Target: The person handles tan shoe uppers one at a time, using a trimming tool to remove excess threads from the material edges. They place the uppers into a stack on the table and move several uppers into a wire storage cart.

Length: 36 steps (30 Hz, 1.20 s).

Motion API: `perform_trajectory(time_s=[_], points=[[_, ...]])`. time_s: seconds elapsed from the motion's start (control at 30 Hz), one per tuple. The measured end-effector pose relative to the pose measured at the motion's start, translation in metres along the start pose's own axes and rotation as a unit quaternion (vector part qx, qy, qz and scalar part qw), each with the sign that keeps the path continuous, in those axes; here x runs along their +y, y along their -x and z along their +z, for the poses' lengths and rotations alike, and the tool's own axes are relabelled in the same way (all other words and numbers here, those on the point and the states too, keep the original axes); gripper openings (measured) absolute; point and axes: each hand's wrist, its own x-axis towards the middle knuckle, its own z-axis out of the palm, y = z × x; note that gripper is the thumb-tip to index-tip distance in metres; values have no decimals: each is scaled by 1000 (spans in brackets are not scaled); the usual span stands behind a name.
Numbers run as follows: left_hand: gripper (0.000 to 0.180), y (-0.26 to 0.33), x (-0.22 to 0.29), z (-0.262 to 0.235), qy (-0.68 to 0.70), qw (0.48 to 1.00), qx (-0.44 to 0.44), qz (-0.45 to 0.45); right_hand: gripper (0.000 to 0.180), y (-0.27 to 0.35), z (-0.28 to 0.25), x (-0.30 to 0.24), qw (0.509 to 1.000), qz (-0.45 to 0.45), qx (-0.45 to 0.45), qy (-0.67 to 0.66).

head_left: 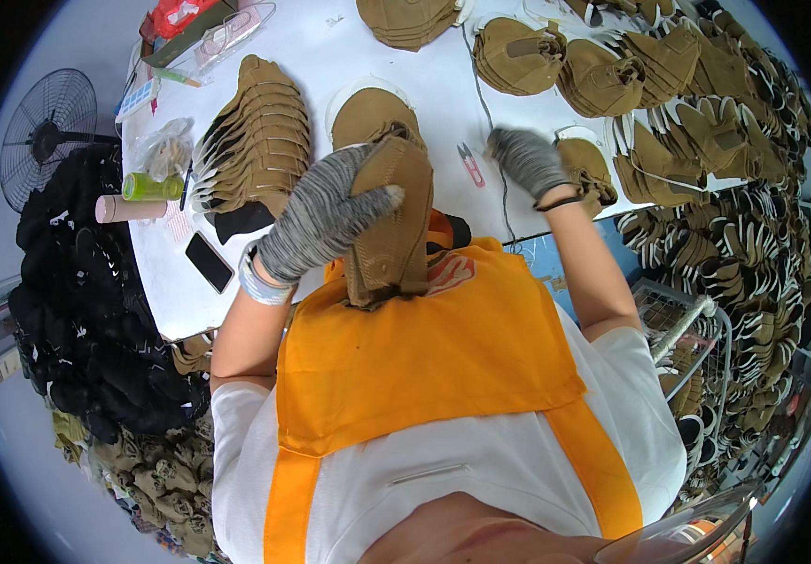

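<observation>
My left hand (pixel 319 214), in a grey knitted glove, is closed on a brown shoe upper (pixel 392 221), its thumb lying across the front. The upper is held upright against the chest of my orange apron (pixel 424 348). Behind it, another brown upper with a white edge (pixel 374 108) rests on the white table. My right hand (pixel 530 162), gloved the same way, is over the table to the right, smeared by motion, so its fingers do not show clearly. Small thread snips with pink-red handles (pixel 471 167) lie just left of it. A brown upper (pixel 586 169) is close beside its wrist.
A fanned stack of brown uppers (pixel 260 136) stands at the left, with a phone (pixel 209 261) and a green roll (pixel 150 187) nearby. More stacked uppers (pixel 659 160) line the table's right side. A dark cable (pixel 485 99) crosses the tabletop. A wire cart (pixel 692 324) stands at the right.
</observation>
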Motion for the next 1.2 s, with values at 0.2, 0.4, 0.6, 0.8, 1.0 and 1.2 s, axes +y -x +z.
perform_trajectory(time_s=[0.2, 0.4, 0.6, 0.8, 1.0, 1.2], points=[[53, 2, 33, 5, -148, 986, 19, 76, 33, -7, 102, -14, 978, 183, -92, 32], [53, 4, 28, 12, -157, 973, 67, 156, 31, -12, 149, 1, 972, 188, -117, -75], [42, 9, 35, -22, -217, 963, 40, 155, 39, -19, 87, 17, 600, 226, -82, -763], [45, 4, 27, -5, -197, 973, 12, 123, 41, 13, -61, -73, 767, -63, 25, -638], [38, 0, 32, 15, -145, 984, 68, 83, 45, 21, -118, -87, 897, -332, 136, -258], [33, -1, 26, 17, -156, 974, 67, 152, 41, 3, -131, -88, 896, -410, 144, -94]])
